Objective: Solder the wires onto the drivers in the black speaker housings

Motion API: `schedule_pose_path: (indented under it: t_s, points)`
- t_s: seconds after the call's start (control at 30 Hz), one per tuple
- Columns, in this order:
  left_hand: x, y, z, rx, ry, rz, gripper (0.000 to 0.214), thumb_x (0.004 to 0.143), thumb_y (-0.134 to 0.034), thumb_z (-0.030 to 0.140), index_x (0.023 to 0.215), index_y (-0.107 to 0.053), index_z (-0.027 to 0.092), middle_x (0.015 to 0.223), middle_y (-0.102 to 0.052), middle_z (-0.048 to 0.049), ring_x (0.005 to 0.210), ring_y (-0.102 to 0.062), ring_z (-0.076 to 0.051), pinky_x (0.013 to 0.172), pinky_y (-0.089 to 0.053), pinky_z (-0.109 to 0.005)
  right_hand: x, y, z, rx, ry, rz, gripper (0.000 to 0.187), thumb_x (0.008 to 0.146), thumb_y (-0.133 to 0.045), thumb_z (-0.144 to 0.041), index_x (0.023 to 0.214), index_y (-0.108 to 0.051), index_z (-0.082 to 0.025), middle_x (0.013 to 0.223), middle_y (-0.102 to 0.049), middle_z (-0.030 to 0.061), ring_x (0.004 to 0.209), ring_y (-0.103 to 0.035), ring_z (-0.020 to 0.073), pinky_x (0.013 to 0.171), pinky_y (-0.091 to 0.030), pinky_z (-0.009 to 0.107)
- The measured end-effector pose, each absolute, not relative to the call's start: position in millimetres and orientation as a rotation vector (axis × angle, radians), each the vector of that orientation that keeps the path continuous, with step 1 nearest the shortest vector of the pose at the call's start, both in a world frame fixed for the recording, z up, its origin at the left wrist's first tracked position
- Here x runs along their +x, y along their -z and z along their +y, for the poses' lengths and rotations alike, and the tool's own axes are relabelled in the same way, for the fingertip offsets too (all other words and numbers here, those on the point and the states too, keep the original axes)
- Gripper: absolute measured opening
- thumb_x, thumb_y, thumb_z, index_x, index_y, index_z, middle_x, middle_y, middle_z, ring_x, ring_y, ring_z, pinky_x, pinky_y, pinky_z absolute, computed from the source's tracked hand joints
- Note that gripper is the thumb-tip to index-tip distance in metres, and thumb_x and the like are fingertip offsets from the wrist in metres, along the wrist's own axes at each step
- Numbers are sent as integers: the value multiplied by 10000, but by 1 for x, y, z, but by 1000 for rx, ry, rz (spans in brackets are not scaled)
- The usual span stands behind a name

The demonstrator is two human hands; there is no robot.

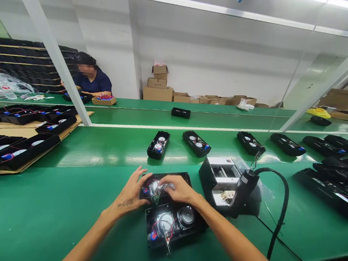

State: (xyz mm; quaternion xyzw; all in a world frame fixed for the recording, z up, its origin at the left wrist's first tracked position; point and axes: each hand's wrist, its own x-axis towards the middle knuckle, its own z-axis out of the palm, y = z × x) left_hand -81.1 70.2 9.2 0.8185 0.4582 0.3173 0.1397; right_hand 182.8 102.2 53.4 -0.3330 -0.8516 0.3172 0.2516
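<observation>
In the head view, my left hand [133, 190] grips the left end of an open black speaker box [184, 176], fingers at its edge and thumb along the near side. Over the box, my right hand [179, 188] has its fingers bent in a pinch; what lies between them is partly hidden. Just below those fingertips a small green circuit board [155, 197] shows. Nearer to me sits a second open speaker box [176, 239] with two round speakers, red wires, a blue part and a small board hanging over its front edge.
Right of my hands stand a black and white device [218, 184] and a hanging black power tool [243, 190] with a thick cable. More speaker boxes [158, 144] lie across the green bench and on cardboard [32, 162] at left. A person [94, 77] works across the bench.
</observation>
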Motion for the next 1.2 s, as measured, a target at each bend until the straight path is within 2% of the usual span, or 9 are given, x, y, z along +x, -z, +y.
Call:
schedule_pose_path:
  t_s: [0.1, 0.17, 0.23, 0.37, 0.5, 0.6, 0.8, 0.97, 1.2]
  points:
    - [-72, 11, 93, 2344, -898, 1226, 813, 752, -852, 254, 1478, -489, 265, 1515, -506, -131, 1472, -452, -353, 1228, -411, -606, 184, -49, 100, -808, -781, -2464, 436, 738, -809, -57, 1134, -756, -233, 1186, -796, 30, 1124, -724, 225, 1034, -516, 335]
    - [-61, 20, 102, 2306, -953, 1210, 793, 756, -852, 254, 1464, -494, 248, 1446, -560, -120, 1466, -451, -341, 1241, -395, -596, 182, -45, 101, -905, -662, -2463, 276, 809, -823, -146, 1068, -775, -230, 1119, -808, 29, 1061, -734, 210, 975, -525, 312]
    - [-53, 23, 109, 2283, -967, 1222, 879, 734, -868, 243, 1506, -446, 248, 1447, -560, -116, 1506, -401, -352, 1254, -372, -602, 182, -43, 106, -1060, -545, -2416, 149, 954, -698, -205, 1077, -782, -211, 1100, -810, 62, 1013, -734, 201, 928, -520, 308]
    - [-46, 17, 113, 2313, -948, 1271, 1089, 683, -895, 218, 1598, -310, 300, 1560, -424, -122, 1537, -356, -365, 1249, -372, -613, 196, -53, 119, -1174, -410, -2502, 245, 1031, -561, -194, 1131, -784, -195, 1137, -800, 111, 1041, -710, 224, 916, -463, 343]
    - [-41, 5, 108, 2563, -892, 1173, 920, 699, -844, 137, 1516, -458, 311, 1362, -580, -83, 1472, -416, -358, 1265, -307, -649, 203, -65, 123, -1117, -322, -2774, 245, 915, -589, -50, 940, -804, -165, 995, -804, 129, 1028, -694, 260, 870, -414, 357]
    - [-36, 1, 100, 2629, -789, 1150, 805, 738, -761, 79, 1476, -518, 290, 1191, -665, -65, 1249, -562, -305, 1183, -411, -587, 197, -68, 120, -1092, -293, -2911, 265, 890, -560, -38, 916, -797, -154, 938, -795, 138, 938, -698, 253, 805, -411, 346]
    - [-29, -6, 92, 2545, -676, 1303, 747, 751, -659, 54, 1456, -564, 282, 1157, -670, -73, 1169, -575, -287, 1047, -479, -475, 192, -76, 121, -1038, -324, -3031, 298, 882, -529, -43, 937, -792, -173, 1005, -789, 108, 872, -711, 212, 716, -407, 308]
    - [-25, -6, 89, 2496, -631, 1309, 750, 709, -663, 50, 1417, -594, 289, 1107, -706, -69, 1173, -580, -299, 1040, -452, -464, 192, -77, 113, -1060, -319, -3031, 268, 872, -532, -49, 959, -765, -147, 1068, -783, 134, 899, -727, 235, 762, -439, 324]
    - [-27, -15, 115, 2237, -532, 1300, 568, 717, -766, 189, 1259, -618, 276, 904, -753, 17, 854, -684, -218, 879, -467, -350, 180, -68, 105, -1312, -330, -2881, 311, 842, -688, -134, 1150, -724, -108, 1044, -799, 181, 996, -738, 325, 908, -463, 394]
